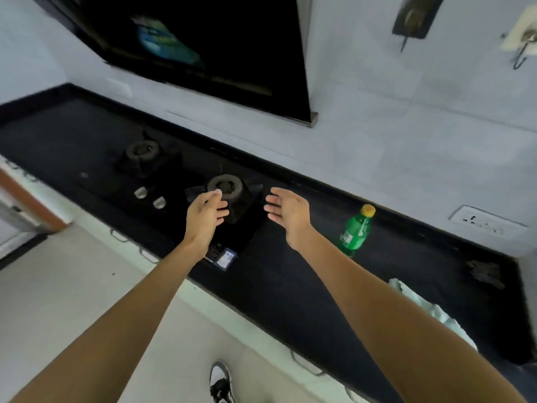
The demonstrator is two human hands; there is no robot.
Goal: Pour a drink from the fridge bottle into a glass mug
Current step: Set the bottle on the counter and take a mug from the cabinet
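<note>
A green plastic bottle (356, 230) with a yellow cap stands upright on the black countertop (290, 286), right of my hands. My left hand (207, 214) hovers over the near burner with relaxed fingers and holds nothing. My right hand (287, 213) hangs beside it, palm turned inward, fingers loosely spread, also empty and a short way left of the bottle. No glass mug is in view.
A two-burner gas stove (223, 186) with two silver knobs (150, 197) sits in the counter. A small blue box (225, 259) lies near the front edge. A pale cloth (430, 306) lies at the right. A dark hood (203, 53) hangs above; a wall socket (486, 221) is at right.
</note>
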